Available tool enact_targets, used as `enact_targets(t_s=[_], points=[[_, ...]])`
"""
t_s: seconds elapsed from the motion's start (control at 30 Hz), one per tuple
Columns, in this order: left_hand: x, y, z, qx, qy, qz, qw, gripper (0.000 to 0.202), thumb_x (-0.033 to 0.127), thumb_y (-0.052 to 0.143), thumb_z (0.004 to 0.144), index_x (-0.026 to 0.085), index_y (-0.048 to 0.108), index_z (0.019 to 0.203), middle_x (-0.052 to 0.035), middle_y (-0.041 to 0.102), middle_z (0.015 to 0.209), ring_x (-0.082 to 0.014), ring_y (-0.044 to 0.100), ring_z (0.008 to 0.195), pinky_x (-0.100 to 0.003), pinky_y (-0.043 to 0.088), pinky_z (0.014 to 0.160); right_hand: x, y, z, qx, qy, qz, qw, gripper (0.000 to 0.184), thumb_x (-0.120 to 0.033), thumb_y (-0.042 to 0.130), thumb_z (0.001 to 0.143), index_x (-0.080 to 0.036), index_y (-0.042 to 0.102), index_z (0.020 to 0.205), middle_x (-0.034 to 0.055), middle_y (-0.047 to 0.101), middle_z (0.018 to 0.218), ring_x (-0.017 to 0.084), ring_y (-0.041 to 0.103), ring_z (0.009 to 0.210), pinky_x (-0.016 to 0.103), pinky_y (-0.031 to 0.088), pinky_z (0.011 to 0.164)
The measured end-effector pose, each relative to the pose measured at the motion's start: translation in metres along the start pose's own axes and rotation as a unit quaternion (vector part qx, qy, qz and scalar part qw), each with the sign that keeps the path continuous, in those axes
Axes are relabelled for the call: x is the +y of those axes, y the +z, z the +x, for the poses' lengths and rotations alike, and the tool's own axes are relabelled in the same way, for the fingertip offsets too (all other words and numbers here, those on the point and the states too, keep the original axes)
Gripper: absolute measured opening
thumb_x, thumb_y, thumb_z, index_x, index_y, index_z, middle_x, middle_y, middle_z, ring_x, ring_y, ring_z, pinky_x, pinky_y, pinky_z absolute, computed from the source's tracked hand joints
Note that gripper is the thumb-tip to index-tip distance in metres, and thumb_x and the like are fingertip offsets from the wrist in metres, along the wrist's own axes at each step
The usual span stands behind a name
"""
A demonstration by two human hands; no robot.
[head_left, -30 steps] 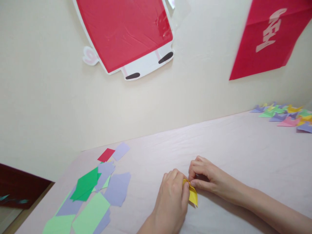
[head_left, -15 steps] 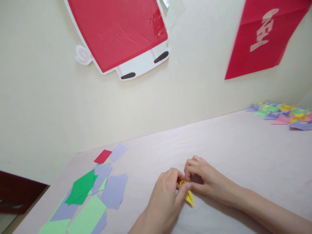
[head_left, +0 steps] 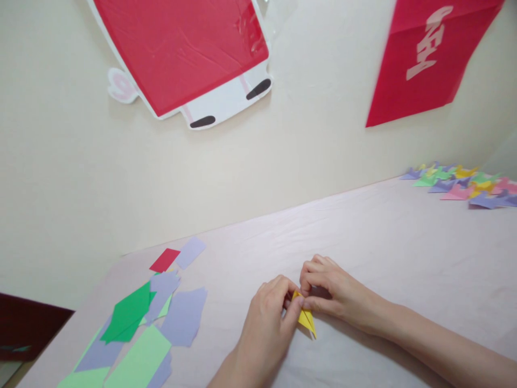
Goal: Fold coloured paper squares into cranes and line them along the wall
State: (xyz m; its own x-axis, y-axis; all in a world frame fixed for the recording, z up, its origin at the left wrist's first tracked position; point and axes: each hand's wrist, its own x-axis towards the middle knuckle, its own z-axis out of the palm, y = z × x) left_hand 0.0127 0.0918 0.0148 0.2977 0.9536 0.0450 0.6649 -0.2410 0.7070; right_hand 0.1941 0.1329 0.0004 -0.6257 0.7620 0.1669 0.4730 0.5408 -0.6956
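Observation:
A small folded yellow paper [head_left: 306, 319] lies on the pale pink table cover [head_left: 404, 248], pointed end toward me. My left hand [head_left: 266, 328] pinches its upper left part with thumb and fingers curled. My right hand [head_left: 335, 293] comes in from the right, its fingers closed on the paper's top edge. The two hands touch above the paper and hide its upper half.
Several loose paper pieces in lilac, light green, dark green [head_left: 127, 318] and red [head_left: 164, 260] lie at the left of the table. A cluster of folded coloured paper shapes [head_left: 464, 183] sits at the far right by the wall. Red posters hang on the wall.
The yellow paper has become a narrower, more pointed shape under my fingers. Both hands have stayed pinched on it; the view has drifted a little.

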Motion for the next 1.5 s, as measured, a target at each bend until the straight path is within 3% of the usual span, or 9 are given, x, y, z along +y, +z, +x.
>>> enact_targets(t_s=[0.27, 0.53, 0.63, 0.83, 0.93, 1.07, 1.2, 1.33, 1.5], points=[[-0.001, 0.003, -0.001, 0.012, 0.003, -0.063, 0.998, 0.018, 0.021, 0.046, 0.095, 0.02, 0.058, 0.082, -0.0003, 0.062, 0.083, -0.0159, 0.057, 0.079, -0.026, 0.041, 0.074, 0.001, 0.001, 0.001, -0.003, -0.009, -0.003, 1.0, 0.018, -0.013, 0.069, 0.083, -0.018, 0.057, 0.071, -0.0008, 0.06, 0.077, 0.018, 0.049, 0.083, 0.033, 0.036, 0.081], [0.002, 0.001, -0.002, 0.02, 0.003, -0.051, 0.998, 0.018, 0.024, 0.043, 0.097, 0.021, 0.058, 0.086, -0.0023, 0.062, 0.089, -0.0193, 0.056, 0.088, -0.032, 0.042, 0.081, -0.003, -0.002, 0.002, -0.011, -0.008, -0.016, 1.0, 0.017, -0.011, 0.065, 0.083, -0.019, 0.054, 0.072, 0.0004, 0.059, 0.078, 0.019, 0.048, 0.083, 0.034, 0.037, 0.079], [0.003, 0.003, -0.008, 0.055, -0.024, -0.031, 0.998, 0.008, 0.026, 0.052, 0.091, 0.021, 0.057, 0.096, -0.0047, 0.06, 0.099, -0.0221, 0.055, 0.098, -0.037, 0.043, 0.088, -0.007, -0.001, 0.0, 0.006, -0.013, -0.006, 1.0, 0.017, -0.012, 0.06, 0.085, -0.019, 0.052, 0.073, 0.0012, 0.058, 0.078, 0.019, 0.048, 0.082, 0.033, 0.039, 0.077], [0.004, 0.01, -0.016, 0.089, -0.08, -0.04, 0.992, 0.027, 0.025, 0.056, 0.087, 0.022, 0.052, 0.114, -0.0075, 0.057, 0.114, -0.025, 0.05, 0.112, -0.042, 0.04, 0.097, -0.014, 0.001, -0.004, 0.077, -0.004, 0.028, 0.997, 0.015, -0.012, 0.051, 0.089, -0.021, 0.047, 0.077, 0.0027, 0.056, 0.08, 0.021, 0.048, 0.083, 0.033, 0.04, 0.072], [0.005, 0.011, -0.013, 0.072, -0.082, -0.028, 0.994, 0.022, 0.019, 0.053, 0.088, 0.023, 0.054, 0.11, -0.0056, 0.059, 0.11, -0.0243, 0.052, 0.107, -0.042, 0.04, 0.094, -0.015, 0.003, -0.005, 0.079, -0.011, -0.027, 0.996, 0.016, -0.008, 0.05, 0.086, -0.02, 0.046, 0.075, 0.0031, 0.056, 0.077, 0.021, 0.048, 0.08, 0.033, 0.038, 0.07], [0.005, 0.015, -0.01, 0.056, -0.032, 0.027, 0.998, 0.022, 0.007, 0.05, 0.082, 0.023, 0.055, 0.095, -0.0029, 0.06, 0.101, -0.0229, 0.053, 0.099, -0.041, 0.039, 0.09, -0.017, 0.009, -0.002, 0.053, -0.042, -0.143, 0.987, 0.014, -0.005, 0.054, 0.077, -0.018, 0.052, 0.078, 0.0059, 0.059, 0.081, 0.022, 0.048, 0.079, 0.035, 0.037, 0.07], [0.0, 0.021, -0.01, 0.082, -0.032, 0.028, 0.996, 0.038, 0.005, 0.052, 0.078, 0.023, 0.051, 0.112, -0.006, 0.059, 0.109, -0.0251, 0.051, 0.105, -0.042, 0.039, 0.094, -0.016, 0.014, 0.002, 0.045, -0.071, -0.191, 0.978, 0.018, -0.004, 0.051, 0.078, -0.017, 0.059, 0.089, 0.0077, 0.063, 0.084, 0.023, 0.052, 0.077, 0.034, 0.039, 0.069], [-0.005, 0.027, -0.013, 0.107, -0.019, 0.035, 0.994, 0.05, 0.007, 0.052, 0.08, 0.02, 0.042, 0.128, -0.0106, 0.057, 0.116, -0.0272, 0.05, 0.108, -0.045, 0.039, 0.097, -0.011, 0.013, 0.003, 0.031, -0.061, -0.145, 0.987, 0.024, -0.004, 0.045, 0.084, -0.018, 0.063, 0.09, 0.0058, 0.066, 0.08, 0.021, 0.056, 0.074, 0.032, 0.041, 0.069], [-0.009, 0.029, -0.017, 0.117, 0.013, 0.063, 0.991, 0.043, 0.009, 0.049, 0.081, 0.022, 0.048, 0.123, -0.0105, 0.057, 0.119, -0.0276, 0.049, 0.11, -0.045, 0.04, 0.097, -0.008, 0.007, 0.003, 0.025, -0.048, -0.042, 0.998, 0.024, -0.006, 0.046, 0.084, -0.02, 0.065, 0.08, 0.0028, 0.065, 0.075, 0.018, 0.059, 0.074, 0.029, 0.043, 0.071]])
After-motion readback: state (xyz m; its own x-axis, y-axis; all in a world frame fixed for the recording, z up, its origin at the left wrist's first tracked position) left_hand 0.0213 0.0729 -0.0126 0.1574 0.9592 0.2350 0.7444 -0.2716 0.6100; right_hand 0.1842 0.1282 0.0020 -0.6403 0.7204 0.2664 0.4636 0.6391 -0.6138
